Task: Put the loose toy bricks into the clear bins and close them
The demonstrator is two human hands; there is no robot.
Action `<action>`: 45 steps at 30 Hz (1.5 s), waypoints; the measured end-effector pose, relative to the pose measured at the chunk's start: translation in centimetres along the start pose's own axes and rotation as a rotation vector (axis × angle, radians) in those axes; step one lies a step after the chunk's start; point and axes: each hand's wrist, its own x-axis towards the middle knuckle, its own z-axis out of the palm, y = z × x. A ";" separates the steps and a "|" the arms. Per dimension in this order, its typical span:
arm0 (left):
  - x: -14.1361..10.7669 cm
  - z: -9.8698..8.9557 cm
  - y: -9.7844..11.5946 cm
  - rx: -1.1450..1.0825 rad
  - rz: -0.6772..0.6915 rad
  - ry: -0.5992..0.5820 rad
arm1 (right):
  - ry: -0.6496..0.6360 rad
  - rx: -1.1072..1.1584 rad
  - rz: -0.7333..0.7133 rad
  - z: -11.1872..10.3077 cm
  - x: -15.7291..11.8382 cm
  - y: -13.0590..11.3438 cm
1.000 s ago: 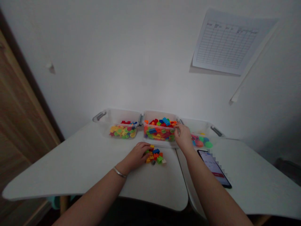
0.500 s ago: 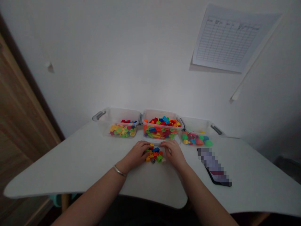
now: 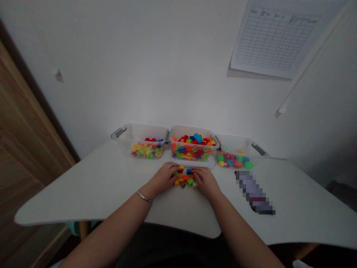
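Note:
Several small bricks, among them an orange brick (image 3: pixel 185 178) and a green brick (image 3: pixel 190 182), lie in a loose pile on the white table (image 3: pixel 178 212). My left hand (image 3: pixel 166 176) rests at the left side of the pile, fingers curved over its edge; what they hold, if anything, is hidden. On the right side is my right hand (image 3: pixel 205 180), its fingertips closed at a blue brick (image 3: pixel 189 171) at the back of the pile.
Behind the pile stand three clear bins: the left bin (image 3: pixel 146 149), the middle bin (image 3: pixel 192 149) heaped with bricks, and the right bin (image 3: pixel 235 160) with rounded pieces. A phone (image 3: pixel 255 193) lies right of my right hand.
The blue brick has moved back and slightly right, with my right fingers now at it. My left hand stays beside the pile. The whole view has shifted slightly.

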 end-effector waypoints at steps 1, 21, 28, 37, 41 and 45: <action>0.0 0.0 0.1 0.002 0.002 -0.001 | 0.013 -0.016 0.021 0.0 0.0 0.2; -0.2 0.0 -0.1 0.002 0.000 0.015 | 0.082 -0.028 0.213 0.8 -0.2 1.8; -0.1 -0.1 0.0 0.013 -0.004 -0.004 | 0.303 0.130 0.106 -0.5 0.9 0.6; -0.1 0.1 -0.3 -0.005 0.017 0.009 | 0.498 0.199 0.008 -4.0 8.0 -3.7; -0.1 0.1 -0.3 0.001 0.012 0.001 | 0.448 0.044 0.071 -2.9 10.0 -5.2; -0.1 0.1 -0.2 -0.020 0.026 0.006 | 0.380 -0.066 0.091 -1.7 10.2 -5.8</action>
